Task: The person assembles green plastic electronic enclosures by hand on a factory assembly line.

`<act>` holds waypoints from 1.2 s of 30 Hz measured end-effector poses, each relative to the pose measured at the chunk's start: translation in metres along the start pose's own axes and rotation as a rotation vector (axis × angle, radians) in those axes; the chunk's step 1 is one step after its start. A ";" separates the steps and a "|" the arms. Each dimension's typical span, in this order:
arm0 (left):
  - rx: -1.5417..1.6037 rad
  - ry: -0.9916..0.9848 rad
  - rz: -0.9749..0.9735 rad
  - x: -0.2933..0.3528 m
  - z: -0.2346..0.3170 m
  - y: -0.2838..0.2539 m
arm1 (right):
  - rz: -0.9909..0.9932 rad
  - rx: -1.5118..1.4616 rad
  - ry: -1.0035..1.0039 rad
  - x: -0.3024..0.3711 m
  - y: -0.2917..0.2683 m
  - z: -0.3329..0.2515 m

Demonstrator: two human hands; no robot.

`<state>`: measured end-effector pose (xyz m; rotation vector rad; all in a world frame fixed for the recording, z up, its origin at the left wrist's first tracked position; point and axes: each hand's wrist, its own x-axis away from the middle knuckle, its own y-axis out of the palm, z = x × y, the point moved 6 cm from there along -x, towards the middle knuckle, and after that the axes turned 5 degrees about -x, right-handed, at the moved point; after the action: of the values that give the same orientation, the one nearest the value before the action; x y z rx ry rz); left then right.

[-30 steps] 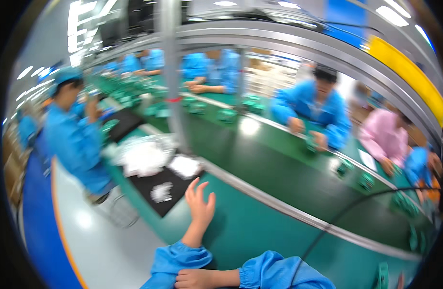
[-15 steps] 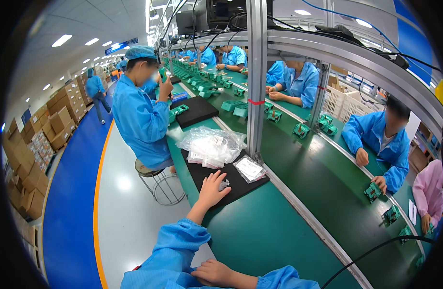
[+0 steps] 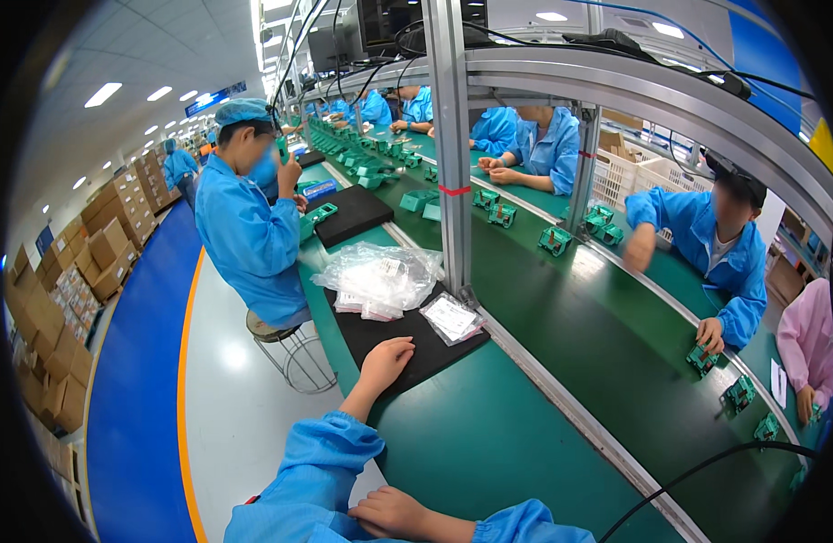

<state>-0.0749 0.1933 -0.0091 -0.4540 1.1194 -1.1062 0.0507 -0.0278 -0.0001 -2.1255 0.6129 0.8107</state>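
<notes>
My left hand point(image 3: 385, 365) rests at the near edge of a black foam mat point(image 3: 460, 356), its fingers curled in and drawn together. Whatever may lie inside or under those fingers is hidden. Just beyond it is a heap of clear plastic bags point(image 3: 380, 274), some with white contents. To the right of the heap lies a flat clear bag with a white label point(image 3: 452, 317). My right hand point(image 3: 394, 513) is low in the view against my left sleeve, fingers bent together, with no object visible in it.
A green conveyor belt point(image 3: 561, 335) carrying green plastic housings point(image 3: 555, 240) runs beyond a metal rail. An aluminium post point(image 3: 449, 154) stands behind the mat. A worker in blue point(image 3: 249, 240) sits at the left, holding a green part. Another worker point(image 3: 706, 262) handles housings across the belt. A black cable point(image 3: 697, 472) curves at lower right.
My left hand has gone from spread fingers to curled ones. The small greyish clear piece beside it is out of sight. The worker across the belt has raised one hand. The view has shifted slightly.
</notes>
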 end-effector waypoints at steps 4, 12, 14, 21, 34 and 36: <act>-0.001 0.040 0.026 0.001 0.003 -0.001 | 0.017 -0.020 0.027 0.001 0.001 0.003; -0.015 0.088 0.090 0.005 0.008 -0.005 | 0.032 0.111 0.024 0.003 0.004 0.007; -0.010 0.104 0.104 0.004 0.011 -0.007 | 0.041 0.115 0.017 0.001 0.001 0.005; -0.047 0.214 0.132 0.007 0.012 -0.008 | 0.046 0.059 0.034 0.001 0.005 0.008; -0.039 0.184 0.301 0.011 0.018 -0.027 | 0.379 -0.250 0.247 -0.008 -0.028 0.027; 0.127 0.004 0.352 0.018 0.015 -0.030 | 0.784 -0.880 0.773 0.013 -0.038 0.063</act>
<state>-0.0750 0.1616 0.0115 -0.1464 1.0762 -0.8622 0.0620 0.0427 -0.0231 -3.0622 1.8416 0.6791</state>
